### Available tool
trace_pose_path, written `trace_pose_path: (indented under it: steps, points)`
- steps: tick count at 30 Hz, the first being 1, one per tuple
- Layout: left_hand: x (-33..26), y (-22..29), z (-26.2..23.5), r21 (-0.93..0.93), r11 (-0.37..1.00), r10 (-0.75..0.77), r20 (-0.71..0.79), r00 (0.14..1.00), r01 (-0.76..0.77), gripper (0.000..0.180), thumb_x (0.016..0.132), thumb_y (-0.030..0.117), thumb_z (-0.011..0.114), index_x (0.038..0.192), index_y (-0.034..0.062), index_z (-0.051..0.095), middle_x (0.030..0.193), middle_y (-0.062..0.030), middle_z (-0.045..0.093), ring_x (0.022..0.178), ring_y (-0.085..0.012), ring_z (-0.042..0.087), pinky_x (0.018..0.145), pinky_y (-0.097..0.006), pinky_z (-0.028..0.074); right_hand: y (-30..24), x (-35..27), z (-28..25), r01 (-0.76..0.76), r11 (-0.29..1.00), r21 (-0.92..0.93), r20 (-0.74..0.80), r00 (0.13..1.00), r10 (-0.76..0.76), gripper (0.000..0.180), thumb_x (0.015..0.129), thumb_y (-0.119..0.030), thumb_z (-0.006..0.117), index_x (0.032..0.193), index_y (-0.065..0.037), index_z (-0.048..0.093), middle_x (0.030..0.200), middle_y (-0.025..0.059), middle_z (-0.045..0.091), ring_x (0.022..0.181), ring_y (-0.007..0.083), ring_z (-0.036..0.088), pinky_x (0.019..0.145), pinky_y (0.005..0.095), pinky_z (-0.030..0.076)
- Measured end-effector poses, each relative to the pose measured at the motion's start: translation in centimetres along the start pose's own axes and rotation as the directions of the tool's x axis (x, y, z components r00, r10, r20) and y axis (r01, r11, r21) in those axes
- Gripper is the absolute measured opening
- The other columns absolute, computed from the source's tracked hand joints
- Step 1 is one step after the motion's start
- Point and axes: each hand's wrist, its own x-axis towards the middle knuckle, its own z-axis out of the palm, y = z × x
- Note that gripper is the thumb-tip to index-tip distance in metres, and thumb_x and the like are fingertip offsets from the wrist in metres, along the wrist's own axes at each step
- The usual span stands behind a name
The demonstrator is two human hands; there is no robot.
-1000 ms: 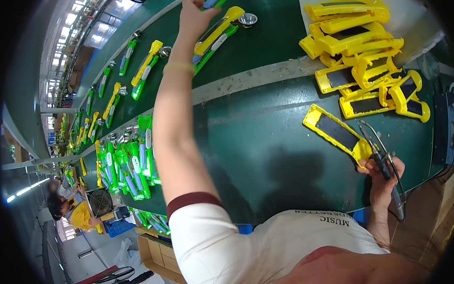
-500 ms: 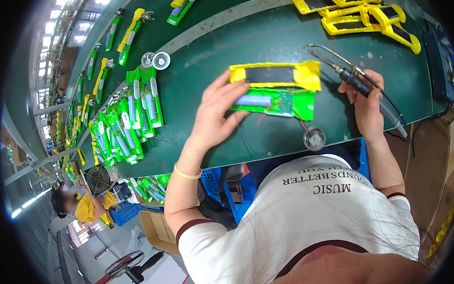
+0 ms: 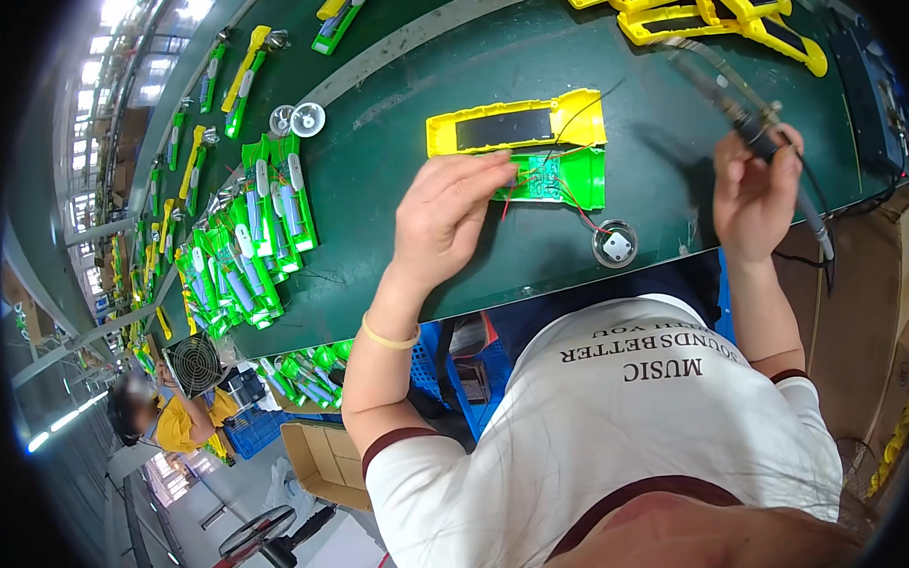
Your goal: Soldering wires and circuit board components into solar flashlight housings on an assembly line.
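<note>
A yellow flashlight shell half (image 3: 579,114) with a dark panel lies on the green bench, its green half (image 3: 583,189) just below it. Thin wires and a green circuit board (image 3: 546,181) show in the green half. My left hand (image 3: 442,219) reaches over that half's left end, fingertips drawn together by the wires; what they pinch is hidden, and they cover most of the battery. Red wires run down to a round lamp reflector (image 3: 614,245) near the bench edge. My right hand (image 3: 760,188) grips a soldering iron (image 3: 760,138) with a feed tube alongside, blurred by motion.
Green shells with batteries (image 3: 238,256) are heaped at the left, with two loose reflectors (image 3: 308,119) behind them. Yellow shell halves (image 3: 700,15) pile at the far right, beside a dark box (image 3: 863,89). A co-worker in yellow (image 3: 174,424) sits at far left.
The shell halves and reflector have shifted slightly left in view. My left hand has moved off the yellow half and drawn its fingers together over the green one. The iron has swung, its tip further up.
</note>
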Motion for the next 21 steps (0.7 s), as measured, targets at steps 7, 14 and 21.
trace_pose_path:
  steps: [7, 14, 21]
  points:
    - [0.3, 0.4, 0.8, -0.119, 0.99, 0.086, 0.094, 0.992, -0.075, 0.024, 0.064, 0.005, 0.072, 0.086, 0.0101, 0.069, 0.087, -0.0045, 0.066, 0.071, -0.0193, 0.06, 0.061, -0.029, 0.047, 0.1, 0.1, 0.5, -0.039, 0.999, 0.008, -0.018, 0.999, 0.039, 0.023, 0.094, -0.029, 0.043, 0.099, -0.007, 0.044, 0.071, 0.006, 0.047, 0.056, 0.0112, 0.041, 0.048, 0.0211, 0.031]
    - [0.6, 1.0, 1.2, 0.004, 1.0, -0.004, 0.109, 0.994, 0.004, 0.017, 0.065, 0.001, 0.071, 0.08, 0.0076, 0.068, 0.076, -0.0039, 0.059, 0.067, -0.0177, 0.055, 0.06, -0.029, 0.044, 0.8, -1.8, 1.4, -0.273, 0.925, -0.265, 0.153, 0.935, 0.32, 0.026, 0.085, -0.017, 0.06, 0.093, -0.006, 0.038, 0.074, 0.0037, 0.047, 0.052, 0.0069, 0.043, 0.047, 0.0203, 0.037]
    - [1.9, 2.5, 1.2, 0.097, 0.976, -0.204, 0.1, 0.974, 0.195, 0.013, 0.068, 0.006, 0.07, 0.08, 0.0059, 0.066, 0.079, -0.0071, 0.051, 0.066, -0.0195, 0.054, 0.055, -0.03, 0.045, 0.6, -2.0, 1.4, -0.229, 0.922, -0.313, 0.228, 0.924, 0.307, 0.024, 0.084, -0.011, 0.059, 0.089, -0.006, 0.036, 0.074, 0.0046, 0.049, 0.055, 0.0063, 0.043, 0.049, 0.0197, 0.037]
